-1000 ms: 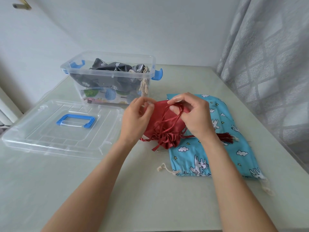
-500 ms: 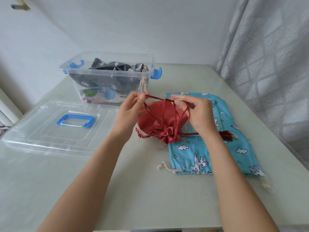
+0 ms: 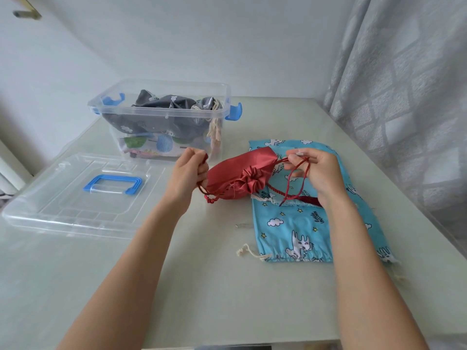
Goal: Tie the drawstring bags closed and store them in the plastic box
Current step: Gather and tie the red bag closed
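Red bag (image 3: 235, 178) cinched, cords pinched by left hand (image 3: 188, 173), right hand (image 3: 318, 175)

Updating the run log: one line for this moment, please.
step: tying red bag | left hand: grips cord | right hand: pinches cord loop | plastic box: open

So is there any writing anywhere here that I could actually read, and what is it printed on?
"UNICORN": small dark print on the blue bag, seen near its middle, with a line above it too blurred to read.
A second print of it beside the red bag, upside down, too small to read surely.
Nothing else bears text.
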The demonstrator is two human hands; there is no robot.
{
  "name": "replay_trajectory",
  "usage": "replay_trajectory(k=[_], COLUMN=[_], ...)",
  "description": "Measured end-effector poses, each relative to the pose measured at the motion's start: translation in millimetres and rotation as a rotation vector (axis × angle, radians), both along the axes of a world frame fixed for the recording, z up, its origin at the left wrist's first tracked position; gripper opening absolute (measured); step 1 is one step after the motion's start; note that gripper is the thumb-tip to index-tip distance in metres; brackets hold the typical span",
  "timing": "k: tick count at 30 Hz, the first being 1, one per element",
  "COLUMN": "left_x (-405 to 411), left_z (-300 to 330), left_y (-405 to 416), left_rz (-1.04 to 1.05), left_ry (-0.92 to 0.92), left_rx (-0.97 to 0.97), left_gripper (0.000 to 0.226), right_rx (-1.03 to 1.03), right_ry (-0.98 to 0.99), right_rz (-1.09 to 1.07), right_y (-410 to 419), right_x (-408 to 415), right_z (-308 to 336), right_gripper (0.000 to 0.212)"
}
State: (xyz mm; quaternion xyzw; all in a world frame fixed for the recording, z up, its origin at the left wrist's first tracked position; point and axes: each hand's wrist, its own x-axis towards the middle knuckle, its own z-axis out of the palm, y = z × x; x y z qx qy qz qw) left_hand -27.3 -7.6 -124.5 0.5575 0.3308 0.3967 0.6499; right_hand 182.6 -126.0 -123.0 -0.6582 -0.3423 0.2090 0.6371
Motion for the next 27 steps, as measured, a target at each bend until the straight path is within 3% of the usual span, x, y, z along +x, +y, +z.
replay_trajectory(k=[6,8,12,15,20,23,25,27], left_x=[1.5,0.8,0.2,2.0,2.4,0.2,-1.9,-3.3], left_z=[-1.4,-3.4,-10.9,-16.2,-15.0,-11.2,-9.9,-9.5], left_y=[-7.6,-9.4,-9.4,-8.2,-10.2,-12.6,-14.0,-14.6], left_rz=[-0.115,-0.134,-0.269,-0.348,-0.405,-0.482,-0.528,-0.542], left_ry=[0.286,0.427,0.553,0.599,0.598,0.588,0.578,0.584], left_rx=[0.192,0.378,0.599,0.674,0.688,0.635,0.62,0.65], left_gripper=[0.022,0.015,0.006,0.008,0.009,0.016,0.023,0.024], right_rx=[0.049,-0.049,-0.324,-0.347,-0.138,-0.21,-0.374,-0.471], right_ry=[-0.016,-0.183,-0.512,-0.637,-0.573,-0.496,-0.566,-0.653], right_rz=[-0.154,-0.037,0.398,0.318,-0.008,0.195,0.394,0.456], right_y=[-7.2,-12.3,-30.3,-35.6,-30.8,-31.2,-29.1,-24.7], right_x=[10.0,14.1,16.2,15.6,8.6,-1.2,-8.1,-10.8], right_z=[-0.4,1.8,11.3,18.8,25.9,29.3,24.6,17.9], right_gripper=[0.01,0.02,0.065,0.075,0.058,0.038,0.022,0.006])
